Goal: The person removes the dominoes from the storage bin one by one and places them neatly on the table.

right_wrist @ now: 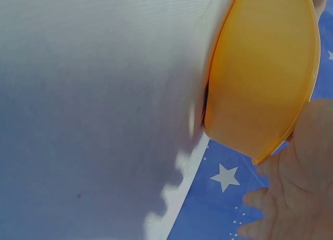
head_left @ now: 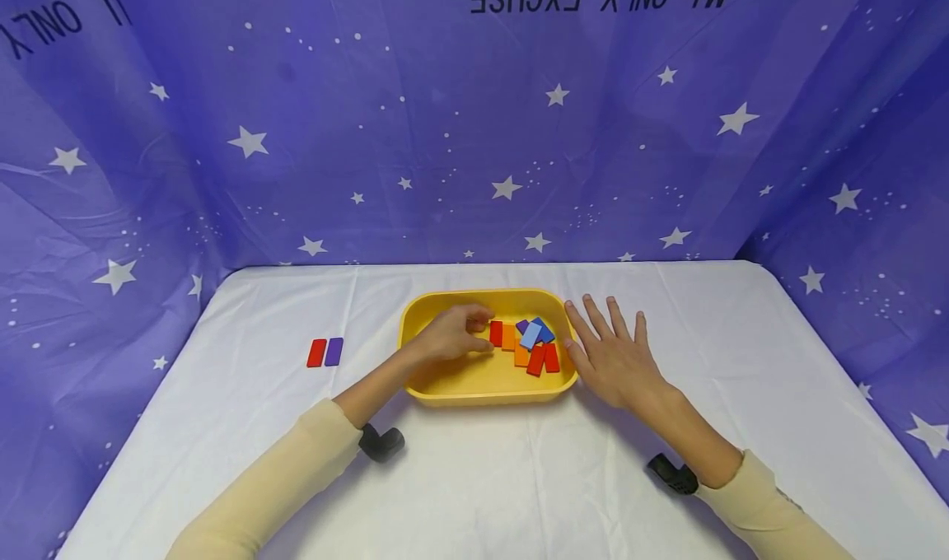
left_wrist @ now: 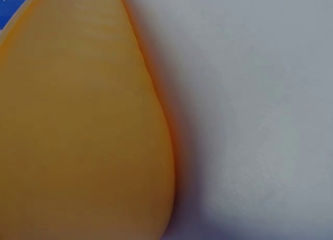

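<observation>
My left hand reaches over the left side of a yellow plastic tub. Its thumb and fingers are apart with a gap between them, close to a red domino-like block. Beside that block lie several more flat blocks: orange, two red, a light blue one, blue and purple, some overlapping. At the tub's right rim, my right hand has its fingers spread and straight, the thumb side right at the rim. The right wrist view shows its palm beside the tub wall. The left hand is outside the left wrist view.
Left of the tub, a red block and a purple block lie side by side on the white cloth. A purple starry curtain surrounds the table's back and sides. Black wrist devices sit at both cuffs.
</observation>
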The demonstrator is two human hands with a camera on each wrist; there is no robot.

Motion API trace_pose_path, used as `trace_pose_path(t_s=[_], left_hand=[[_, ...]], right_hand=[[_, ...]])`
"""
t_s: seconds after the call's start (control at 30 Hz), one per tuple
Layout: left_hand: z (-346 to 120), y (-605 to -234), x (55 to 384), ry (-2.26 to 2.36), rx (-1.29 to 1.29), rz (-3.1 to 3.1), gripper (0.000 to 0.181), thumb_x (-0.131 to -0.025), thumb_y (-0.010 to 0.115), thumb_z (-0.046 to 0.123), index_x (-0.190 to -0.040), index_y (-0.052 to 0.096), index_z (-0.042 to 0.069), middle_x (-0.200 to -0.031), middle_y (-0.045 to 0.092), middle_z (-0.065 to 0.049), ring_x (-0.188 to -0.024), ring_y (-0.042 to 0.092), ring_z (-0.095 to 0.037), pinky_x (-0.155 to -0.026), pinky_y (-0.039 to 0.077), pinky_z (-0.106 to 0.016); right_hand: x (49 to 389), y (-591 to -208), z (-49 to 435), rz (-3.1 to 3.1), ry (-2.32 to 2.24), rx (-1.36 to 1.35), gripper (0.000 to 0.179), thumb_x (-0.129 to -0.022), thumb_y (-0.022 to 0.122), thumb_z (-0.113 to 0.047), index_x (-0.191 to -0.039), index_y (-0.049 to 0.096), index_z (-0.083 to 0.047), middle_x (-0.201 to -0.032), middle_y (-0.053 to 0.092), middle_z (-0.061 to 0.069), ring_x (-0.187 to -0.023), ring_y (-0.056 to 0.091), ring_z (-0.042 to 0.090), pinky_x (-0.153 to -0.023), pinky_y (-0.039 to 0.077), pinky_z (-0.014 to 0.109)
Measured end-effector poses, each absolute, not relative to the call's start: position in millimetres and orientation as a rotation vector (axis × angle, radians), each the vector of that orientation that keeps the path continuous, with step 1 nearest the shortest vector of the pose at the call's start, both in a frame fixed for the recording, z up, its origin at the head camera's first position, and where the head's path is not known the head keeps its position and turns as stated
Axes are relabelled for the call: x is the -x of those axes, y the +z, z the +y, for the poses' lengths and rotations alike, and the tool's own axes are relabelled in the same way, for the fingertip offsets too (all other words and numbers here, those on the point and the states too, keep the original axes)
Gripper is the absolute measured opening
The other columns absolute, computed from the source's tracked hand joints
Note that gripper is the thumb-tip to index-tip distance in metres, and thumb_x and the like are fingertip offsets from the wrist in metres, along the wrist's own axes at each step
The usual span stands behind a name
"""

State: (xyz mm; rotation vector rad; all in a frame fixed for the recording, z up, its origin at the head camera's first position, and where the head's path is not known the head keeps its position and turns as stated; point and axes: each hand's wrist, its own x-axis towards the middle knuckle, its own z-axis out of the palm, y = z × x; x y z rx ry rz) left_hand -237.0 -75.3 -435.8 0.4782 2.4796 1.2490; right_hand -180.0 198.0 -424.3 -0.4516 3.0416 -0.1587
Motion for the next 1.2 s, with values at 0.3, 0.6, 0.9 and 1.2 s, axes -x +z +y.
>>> trace_pose_path(t_s=[0.3,0.6,0.9,1.2], left_hand=[[-70.4,-438.7,240.1,1.159,-0.488,2.531,0.054,-0.083,0.081,0.009,-0.132,0.061,-0.002,-0.126,0.064,-0.012,-0.114,0.061,-0.026,-0.099,0.048,-0.033],[-67.9,-438.4,237.3,1.085,-0.504,2.561,0.051,-0.083,0.082,0.011,-0.129,0.063,-0.001,-0.124,0.065,-0.009,-0.113,0.06,-0.025,-0.099,0.047,-0.033],[-67.8,-439.7,236.3,0.977,-0.642,2.616,0.057,-0.082,0.083,0.011,-0.133,0.061,0.0,-0.126,0.064,-0.012,-0.111,0.06,-0.026,-0.101,0.045,-0.035],[-67.4,-439.3,237.7,0.904,-0.711,2.651,0.053,-0.082,0.082,0.01,-0.131,0.064,0.0,-0.112,0.062,-0.01,-0.101,0.057,-0.023,-0.095,0.047,-0.033]], right_hand=[[179.4,-424.9,198.1,3.046,-0.172,0.458,0.065,-0.106,0.035,-0.044,-0.161,0.016,-0.016,-0.165,0.011,0.016,-0.148,0.0,0.047,-0.108,-0.01,0.071],[178.5,-426.5,198.3,3.043,-0.175,0.459,0.065,-0.106,0.036,-0.044,-0.161,0.016,-0.016,-0.165,0.012,0.015,-0.148,0.0,0.047,-0.108,-0.01,0.071],[178.7,-425.9,197.6,3.043,-0.173,0.459,0.065,-0.106,0.036,-0.043,-0.161,0.015,-0.016,-0.165,0.011,0.015,-0.148,0.0,0.046,-0.108,-0.011,0.069],[179.5,-423.9,197.4,3.042,-0.152,0.462,0.065,-0.107,0.032,-0.044,-0.161,0.014,-0.016,-0.165,0.011,0.015,-0.148,0.0,0.045,-0.109,-0.01,0.07]])
